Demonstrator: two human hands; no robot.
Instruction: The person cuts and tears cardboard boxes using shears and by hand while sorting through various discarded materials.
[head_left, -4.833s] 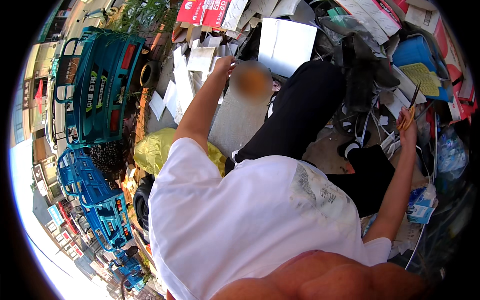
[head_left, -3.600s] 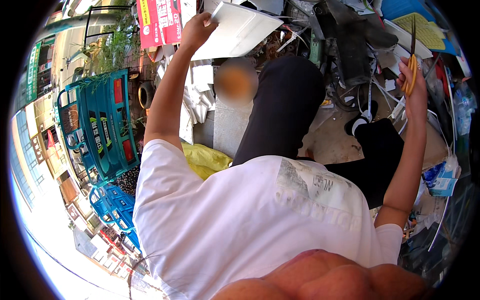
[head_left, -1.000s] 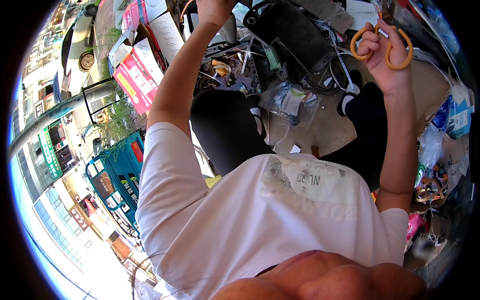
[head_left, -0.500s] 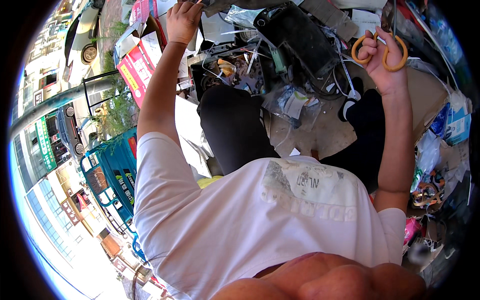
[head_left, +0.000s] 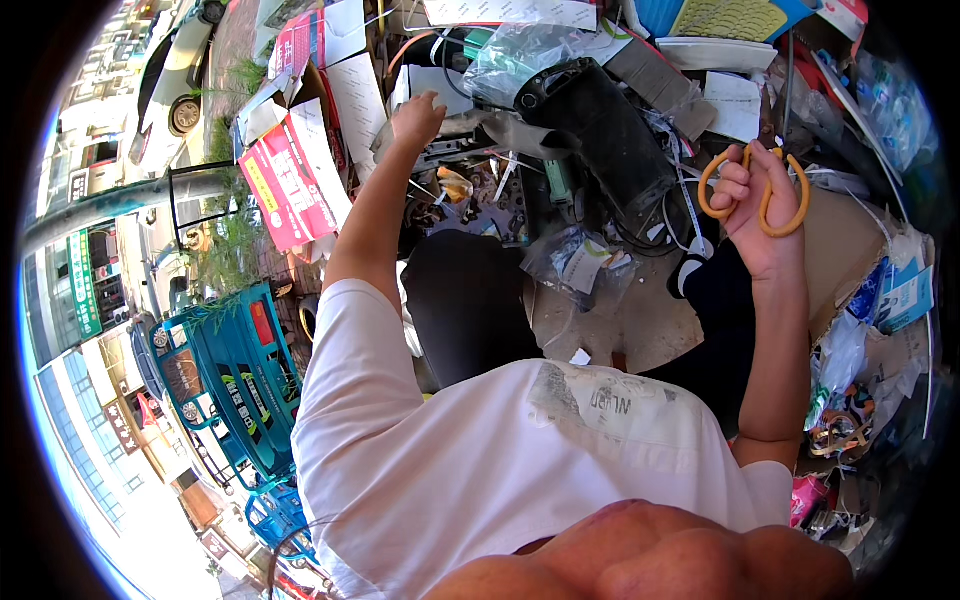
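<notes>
Near the upper middle, my left hand [head_left: 418, 122] reaches into scrap with loosely bent fingers apart, beside a grey strip [head_left: 490, 128] and a pale flat piece [head_left: 440, 85]; I see nothing clearly gripped. My right hand [head_left: 752, 225] is closed on orange-handled scissors [head_left: 800, 205], blades pointing away from me and hard to make out. Between my hands lie a dark plastic casing [head_left: 590, 130], a green object [head_left: 560, 180] and a clear bag of bits [head_left: 585, 262]. My bent leg [head_left: 460, 300] is below the left hand.
Red-and-white cartons [head_left: 290, 180] are piled at left, beyond which are a teal cargo tricycle [head_left: 230, 390], parked cars [head_left: 180, 90] and shopfronts. Mixed paper, wires and plastic bags [head_left: 890, 100] surround me. Dirty cardboard [head_left: 610, 315] lies under my legs.
Earlier my left hand lifted a white board, then reached the top edge; now it is lower and farther right, with fingers loosened. My right hand still holds the scissors, now slightly lower in view.
</notes>
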